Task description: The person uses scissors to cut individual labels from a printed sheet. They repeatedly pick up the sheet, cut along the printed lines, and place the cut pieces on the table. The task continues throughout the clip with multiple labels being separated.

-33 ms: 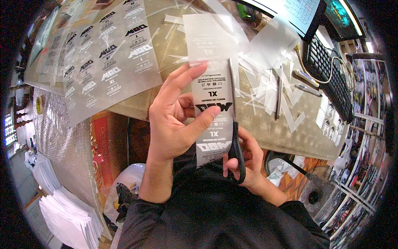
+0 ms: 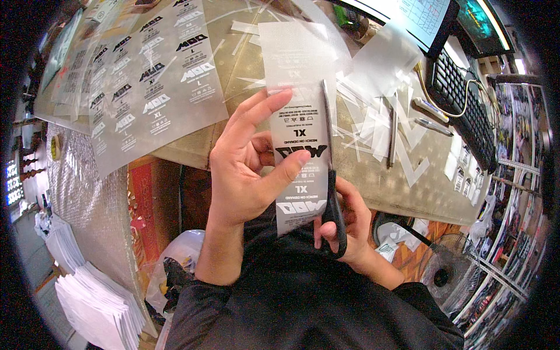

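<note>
My left hand (image 2: pixel 240 160) pinches a translucent printed film strip (image 2: pixel 301 189) between its thumb and fingers, over the table's front edge. Black and white label prints run along the strip, and its far end reaches over the tabletop. In my right hand (image 2: pixel 356 233) are black-handled scissors (image 2: pixel 335 213), with finger and thumb in the loops. Their blades point away from me and lie along the strip's right edge. The blades look nearly closed, and how far the film sits between them cannot be made out.
A large printed film sheet (image 2: pixel 157 81) covers the table's left side. Thin film offcuts (image 2: pixel 373 131), a pen (image 2: pixel 434 126) and small cut labels (image 2: pixel 465 175) lie to the right, beside a black keyboard (image 2: pixel 464 105). A fan (image 2: pixel 446 271) stands below right; stacked white paper (image 2: pixel 102 306) is lower left.
</note>
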Demonstrator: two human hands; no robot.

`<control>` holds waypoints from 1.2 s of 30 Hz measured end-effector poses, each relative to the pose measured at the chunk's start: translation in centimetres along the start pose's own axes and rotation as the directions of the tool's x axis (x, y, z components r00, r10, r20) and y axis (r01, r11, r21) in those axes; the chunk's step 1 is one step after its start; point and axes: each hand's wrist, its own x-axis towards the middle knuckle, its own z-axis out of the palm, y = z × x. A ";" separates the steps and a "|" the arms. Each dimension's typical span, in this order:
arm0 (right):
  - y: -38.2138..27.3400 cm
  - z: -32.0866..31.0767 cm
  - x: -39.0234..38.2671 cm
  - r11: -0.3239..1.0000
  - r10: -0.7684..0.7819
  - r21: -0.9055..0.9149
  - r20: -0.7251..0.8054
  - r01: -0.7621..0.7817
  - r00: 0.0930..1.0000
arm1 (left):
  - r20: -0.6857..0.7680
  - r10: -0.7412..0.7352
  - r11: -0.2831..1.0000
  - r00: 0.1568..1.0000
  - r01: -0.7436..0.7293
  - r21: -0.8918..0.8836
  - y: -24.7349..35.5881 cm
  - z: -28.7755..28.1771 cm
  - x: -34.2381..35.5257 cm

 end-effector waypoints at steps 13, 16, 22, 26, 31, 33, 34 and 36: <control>-1.8 1.3 1.5 0.999 0.015 -0.027 -0.073 -0.017 0.997 | 0.027 -0.022 1.000 0.999 0.022 -0.009 0.1 -0.4 -0.2; -1.6 1.2 1.7 0.997 -0.014 -0.072 -0.072 0.009 0.997 | 0.029 -0.023 0.999 0.999 0.024 -0.028 0.0 -0.5 -0.1; -2.6 1.4 3.0 1.000 -0.012 0.008 -0.093 0.013 0.996 | 0.062 -0.035 0.999 0.997 0.036 -0.013 0.1 -0.5 -0.3; -2.6 1.9 3.4 0.996 -0.063 -0.067 -0.143 0.054 0.988 | 0.069 -0.044 0.998 0.997 0.047 -0.046 0.2 -0.6 -0.2; -3.2 0.7 2.9 0.999 -0.003 -0.042 -0.097 -0.002 0.995 | 0.072 -0.102 0.990 0.992 0.108 -0.086 0.5 -0.2 0.2; -3.5 -0.3 2.7 0.999 0.017 -0.043 -0.079 -0.021 0.997 | 0.133 -0.058 0.996 0.989 0.049 0.071 0.8 -0.9 1.1; -3.6 -0.8 2.6 0.999 0.042 -0.029 -0.076 -0.044 0.996 | 0.165 -0.040 0.989 0.986 0.015 0.150 0.9 -1.1 1.6; -3.7 -1.6 2.4 0.998 0.060 0.030 -0.055 -0.059 0.997 | 0.112 -0.027 0.991 0.993 0.012 0.130 0.9 -0.6 2.6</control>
